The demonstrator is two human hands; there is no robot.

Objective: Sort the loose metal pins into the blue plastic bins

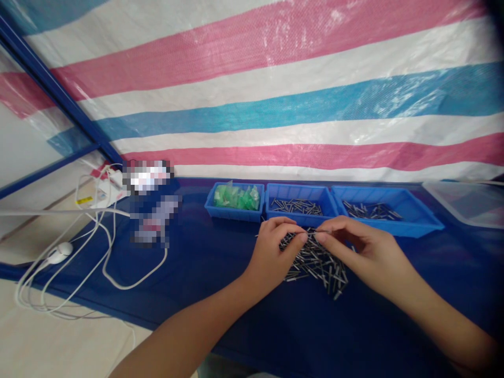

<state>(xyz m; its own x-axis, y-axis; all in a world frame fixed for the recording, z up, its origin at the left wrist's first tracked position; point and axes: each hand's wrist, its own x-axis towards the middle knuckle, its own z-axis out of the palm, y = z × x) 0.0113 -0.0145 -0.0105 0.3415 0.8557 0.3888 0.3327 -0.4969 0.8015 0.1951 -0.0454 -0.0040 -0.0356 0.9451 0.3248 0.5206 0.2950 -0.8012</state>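
Note:
Both my hands are raised over a loose pile of thin metal pins (315, 262) on the dark blue tabletop. My left hand (275, 247) pinches one end of a slim metal pin (312, 232) between thumb and forefinger. At its other end, the thumb and fingertips of my right hand (362, 249) are closed on the same pin, which lies about level. Just behind the hands, a middle blue bin (301, 216) and a right blue bin (409, 231) hold more such pins. Part of the pile is hidden by my fingers.
A smaller blue bin (234, 214) with green plastic packets (238, 197) stands left of the others. A clear plastic lid or tray (464, 205) lies far right. White cables (110, 262) and a power strip (112, 191) are at left. Striped sheeting (275, 115) hangs behind.

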